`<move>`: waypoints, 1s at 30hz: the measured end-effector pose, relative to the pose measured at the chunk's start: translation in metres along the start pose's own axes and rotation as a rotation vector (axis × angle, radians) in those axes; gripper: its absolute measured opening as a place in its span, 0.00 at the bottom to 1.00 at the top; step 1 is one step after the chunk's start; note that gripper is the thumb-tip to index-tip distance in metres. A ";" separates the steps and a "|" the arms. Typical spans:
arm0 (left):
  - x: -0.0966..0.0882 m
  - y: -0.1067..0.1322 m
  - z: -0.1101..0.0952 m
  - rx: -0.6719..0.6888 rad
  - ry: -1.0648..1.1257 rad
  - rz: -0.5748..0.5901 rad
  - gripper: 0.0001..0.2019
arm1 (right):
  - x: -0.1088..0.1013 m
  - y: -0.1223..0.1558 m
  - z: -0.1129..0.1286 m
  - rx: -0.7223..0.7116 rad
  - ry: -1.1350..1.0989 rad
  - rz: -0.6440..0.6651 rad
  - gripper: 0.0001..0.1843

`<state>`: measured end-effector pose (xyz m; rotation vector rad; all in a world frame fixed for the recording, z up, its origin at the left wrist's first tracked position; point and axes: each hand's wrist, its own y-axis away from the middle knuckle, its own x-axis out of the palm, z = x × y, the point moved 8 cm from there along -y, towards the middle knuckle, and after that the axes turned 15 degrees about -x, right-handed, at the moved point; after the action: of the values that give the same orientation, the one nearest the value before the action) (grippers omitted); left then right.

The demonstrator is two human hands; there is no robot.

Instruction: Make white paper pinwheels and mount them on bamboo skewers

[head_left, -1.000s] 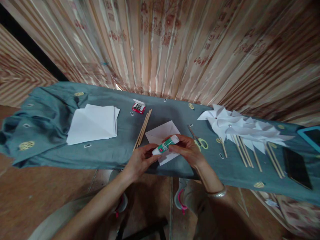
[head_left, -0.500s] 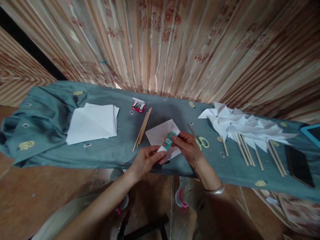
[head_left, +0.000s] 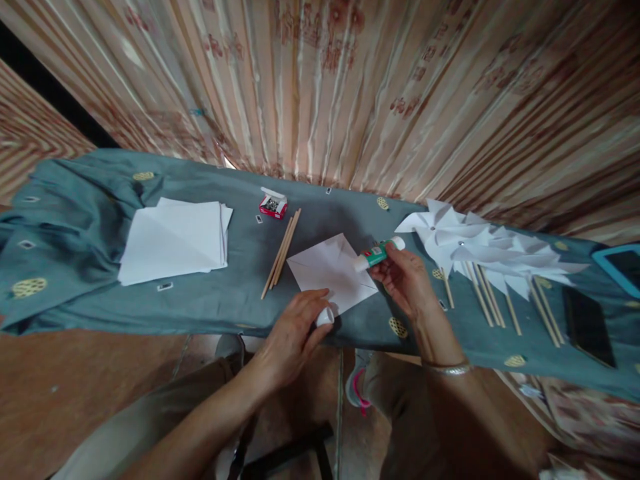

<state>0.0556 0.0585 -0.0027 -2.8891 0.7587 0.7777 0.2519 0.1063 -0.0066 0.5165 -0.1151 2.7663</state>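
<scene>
My right hand (head_left: 404, 277) is closed around a green and white glue stick (head_left: 376, 255), its tip pointing left over the paper. A white cap (head_left: 325, 317) is held between the thumb and fingers of my left hand (head_left: 297, 328), at the paper's near edge. Beneath the two hands lies a square white sheet of paper (head_left: 327, 267) with cut or fold lines running in from its corners. Scissors, seen earlier right of the paper, are now mostly hidden behind my right hand and the glue stick.
Left of the paper are several wooden sticks (head_left: 281, 253), an open red box of small metal pins (head_left: 273, 203) and a stack of white paper (head_left: 173, 241). To the right lie several white paper pinwheels (head_left: 475, 243), a dark phone (head_left: 590, 327) and a blue-framed device (head_left: 620, 263).
The cap has come off the glue stick. My right hand has moved right with the stick, while my left hand keeps the cap low by the sheet.
</scene>
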 end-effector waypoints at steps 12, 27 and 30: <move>-0.004 -0.011 0.009 -0.121 0.032 -0.051 0.14 | 0.013 0.009 -0.035 0.304 -0.205 -0.003 0.13; 0.012 -0.019 0.030 -0.422 0.730 0.016 0.08 | 0.014 0.006 -0.023 0.102 -0.029 0.029 0.24; 0.009 -0.020 0.022 -0.343 0.414 0.000 0.04 | 0.004 -0.002 -0.013 -0.031 0.122 -0.015 0.27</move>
<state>0.0619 0.0755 -0.0274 -3.4186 0.7126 0.3316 0.2451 0.1110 -0.0169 0.3379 -0.1242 2.7680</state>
